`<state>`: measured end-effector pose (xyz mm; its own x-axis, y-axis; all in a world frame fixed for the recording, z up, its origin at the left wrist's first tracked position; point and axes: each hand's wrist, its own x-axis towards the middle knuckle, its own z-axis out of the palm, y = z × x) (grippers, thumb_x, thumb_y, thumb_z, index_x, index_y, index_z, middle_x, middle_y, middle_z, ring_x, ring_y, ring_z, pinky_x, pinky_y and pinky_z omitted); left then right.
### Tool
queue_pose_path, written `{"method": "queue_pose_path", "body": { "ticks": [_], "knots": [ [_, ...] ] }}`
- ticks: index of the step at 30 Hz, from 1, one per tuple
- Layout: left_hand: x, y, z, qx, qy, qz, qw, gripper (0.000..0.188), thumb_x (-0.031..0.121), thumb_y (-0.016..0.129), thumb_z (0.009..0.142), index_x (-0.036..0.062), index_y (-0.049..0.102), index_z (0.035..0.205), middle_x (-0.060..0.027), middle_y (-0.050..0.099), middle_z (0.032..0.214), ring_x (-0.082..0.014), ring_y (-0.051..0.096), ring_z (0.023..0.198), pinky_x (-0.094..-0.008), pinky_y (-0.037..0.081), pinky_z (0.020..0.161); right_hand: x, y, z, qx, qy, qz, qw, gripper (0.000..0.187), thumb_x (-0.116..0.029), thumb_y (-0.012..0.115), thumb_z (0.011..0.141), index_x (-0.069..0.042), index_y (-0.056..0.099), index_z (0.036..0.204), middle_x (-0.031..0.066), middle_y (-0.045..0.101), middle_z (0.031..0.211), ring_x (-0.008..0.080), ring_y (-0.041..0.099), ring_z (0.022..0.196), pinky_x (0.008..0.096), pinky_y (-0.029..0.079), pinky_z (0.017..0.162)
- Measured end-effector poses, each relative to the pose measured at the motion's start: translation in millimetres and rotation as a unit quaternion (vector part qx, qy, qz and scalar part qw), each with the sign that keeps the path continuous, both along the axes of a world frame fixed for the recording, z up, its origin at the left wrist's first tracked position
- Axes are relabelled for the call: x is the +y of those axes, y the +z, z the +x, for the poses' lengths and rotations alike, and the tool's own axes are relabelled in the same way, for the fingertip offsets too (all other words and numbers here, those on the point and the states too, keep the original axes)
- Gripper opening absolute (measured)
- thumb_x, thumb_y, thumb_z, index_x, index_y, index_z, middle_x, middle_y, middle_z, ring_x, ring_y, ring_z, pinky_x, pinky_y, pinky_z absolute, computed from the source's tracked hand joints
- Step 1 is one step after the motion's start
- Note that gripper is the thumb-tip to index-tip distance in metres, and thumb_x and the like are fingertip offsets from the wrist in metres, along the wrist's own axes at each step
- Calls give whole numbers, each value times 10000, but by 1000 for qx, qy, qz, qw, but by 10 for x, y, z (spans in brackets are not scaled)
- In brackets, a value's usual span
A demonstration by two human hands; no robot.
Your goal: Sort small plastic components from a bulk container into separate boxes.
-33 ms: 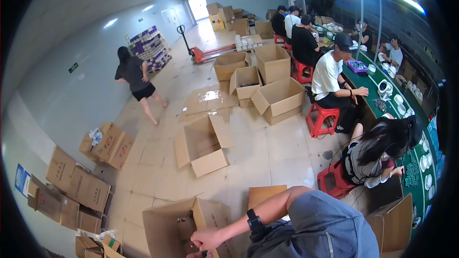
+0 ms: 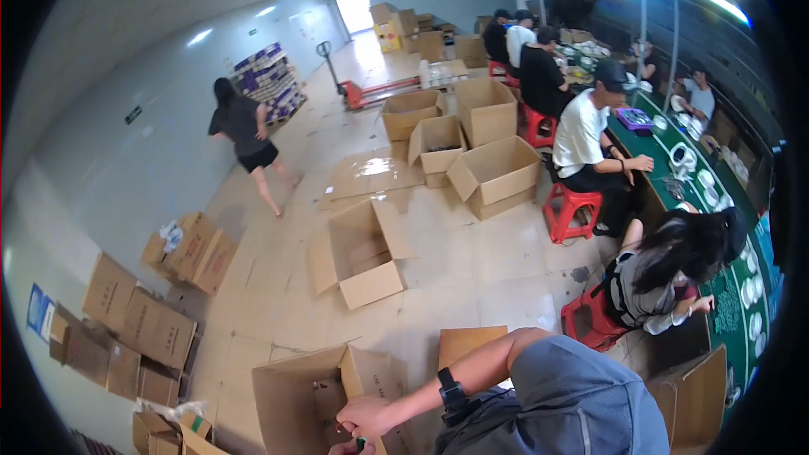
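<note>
My right hand (image 2: pixel 365 415) is closed, its fingers curled inward, over the near side of an open cardboard box (image 2: pixel 291 409). A dark watch (image 2: pixel 452 389) is on that wrist, below a grey sleeve (image 2: pixel 581 388). Just under it, my left hand (image 2: pixel 342 449) shows only in part at the lower edge, its fingers mostly cut off. A small green and dark thing (image 2: pixel 361 442) sits between the two hands. Its kind is not clear, nor which hand grips it.
Open cardboard boxes (image 2: pixel 361 257) stand on the tiled floor ahead. At right, people sit on red stools (image 2: pixel 574 212) along a green workbench (image 2: pixel 723 286) with white parts. A person (image 2: pixel 244 135) walks at left; a red pallet jack (image 2: pixel 371 94) stands farther back.
The view has shifted slightly. The green on the small thing between my hands shows more plainly, and my right hand has turned a little.
</note>
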<state>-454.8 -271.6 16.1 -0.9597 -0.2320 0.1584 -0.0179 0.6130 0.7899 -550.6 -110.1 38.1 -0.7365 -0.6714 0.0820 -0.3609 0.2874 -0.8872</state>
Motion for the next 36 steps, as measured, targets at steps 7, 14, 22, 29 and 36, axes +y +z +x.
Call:
{"method": "queue_pose_path", "body": {
  "ticks": [7,14,22,29,36],
  "knots": [
    [-65,-136,-28,-6,11,46,999,318,140,926,557,-14,682,691,-60,672,646,-96,630,629,-280,529,606,-2,-126,29,38,31,-3,999,157,-156,743,752,-66,614,760,97,640,699,322,649,710,447,476,623],
    [-120,-21,220,27,72,21,997,306,183,911,577,3,688,685,-71,646,629,-141,616,564,-287,515,567,-227,-140,34,-19,77,26,997,171,-170,752,810,-67,621,773,104,653,713,295,656,691,430,490,626],
    [-273,-67,348,-43,166,14,985,291,245,879,645,34,734,781,-104,674,732,-217,649,654,-338,519,605,-630,-289,-210,-33,205,85,975,154,-145,797,791,-40,684,799,119,712,760,182,704,699,345,527,637],
    [-540,-12,443,-41,322,10,946,261,225,867,634,52,758,797,-131,682,768,-276,691,700,-367,561,677,-1485,-165,-436,-48,330,80,940,162,-100,807,786,5,684,782,84,701,704,90,642,659,272,518,626],
    [-623,-97,270,-62,430,8,901,279,209,860,616,30,750,799,-141,680,758,-286,690,678,-373,566,666,-1979,-460,-708,-93,411,67,904,166,-71,816,793,0,671,752,48,698,730,80,623,648,267,509,613]
  ]
}}
